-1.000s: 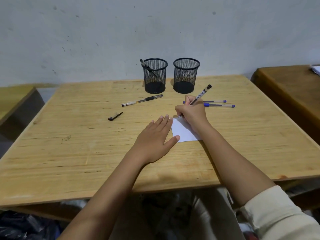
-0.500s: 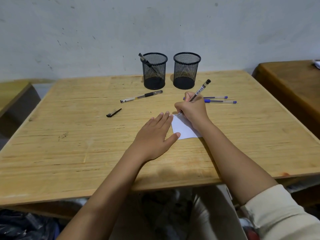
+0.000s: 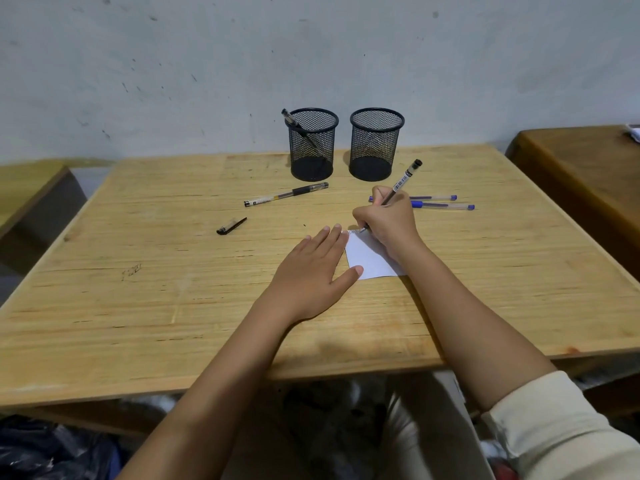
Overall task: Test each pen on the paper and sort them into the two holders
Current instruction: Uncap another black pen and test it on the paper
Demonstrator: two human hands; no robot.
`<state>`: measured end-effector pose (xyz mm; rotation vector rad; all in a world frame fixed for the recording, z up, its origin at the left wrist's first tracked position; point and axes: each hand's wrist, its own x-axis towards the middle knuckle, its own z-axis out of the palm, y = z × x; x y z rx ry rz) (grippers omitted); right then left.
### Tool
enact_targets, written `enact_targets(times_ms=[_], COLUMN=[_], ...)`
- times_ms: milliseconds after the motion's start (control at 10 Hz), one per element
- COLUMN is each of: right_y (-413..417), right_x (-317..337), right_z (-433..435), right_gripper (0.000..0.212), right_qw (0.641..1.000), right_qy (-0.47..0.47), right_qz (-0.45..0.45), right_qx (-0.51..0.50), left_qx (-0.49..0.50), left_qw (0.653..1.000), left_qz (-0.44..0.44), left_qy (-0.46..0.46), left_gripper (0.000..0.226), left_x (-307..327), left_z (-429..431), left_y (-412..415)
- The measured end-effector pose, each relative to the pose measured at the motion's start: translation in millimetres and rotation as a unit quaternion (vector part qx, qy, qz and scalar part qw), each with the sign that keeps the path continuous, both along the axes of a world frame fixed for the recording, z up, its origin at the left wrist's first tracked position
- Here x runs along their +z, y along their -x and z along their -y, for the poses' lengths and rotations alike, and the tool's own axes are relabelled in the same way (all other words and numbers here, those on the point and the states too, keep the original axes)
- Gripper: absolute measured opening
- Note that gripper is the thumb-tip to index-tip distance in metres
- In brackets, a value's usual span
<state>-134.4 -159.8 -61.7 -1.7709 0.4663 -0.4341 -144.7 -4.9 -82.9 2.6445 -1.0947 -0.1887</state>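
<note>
1. Lying flat with fingers spread, the left hand [image 3: 311, 268] presses the near-left edge of the small white sheet of paper [image 3: 369, 259] onto the pale wooden table [image 3: 138, 306].
2. The right hand [image 3: 389, 225] pinches a clear-barrelled black pen [image 3: 401, 181], its tip touching the paper's far corner beside a scribble.
3. Farther out lie a loose black pen cap [image 3: 231, 226], a black gel pen [image 3: 285, 194] and two blue-capped pens [image 3: 440, 201].
4. Farthest stand two black mesh holders: the left holder [image 3: 312, 143] contains one pen, the right holder [image 3: 376, 143] shows none.

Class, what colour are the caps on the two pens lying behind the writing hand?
Blue, seen in the head view: both capped pens have blue caps and ends.
</note>
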Motion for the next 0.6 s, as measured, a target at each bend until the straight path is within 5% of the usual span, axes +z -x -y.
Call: enact_targets(times_ms=[600], right_y=[3.5], right_x=[-0.1], right_z=[-1.9], right_gripper=[0.036], right_qw=[0.999], right_qy=[-0.02], right_qz=[0.013], right_qx=[-0.034], left_qx=[0.0], left_qw=[1.0], left_qz=[-0.001], left_qy=[-0.001], left_gripper=[0.065], left_x=[-1.7], left_z=[-0.3], left_y=[-0.5])
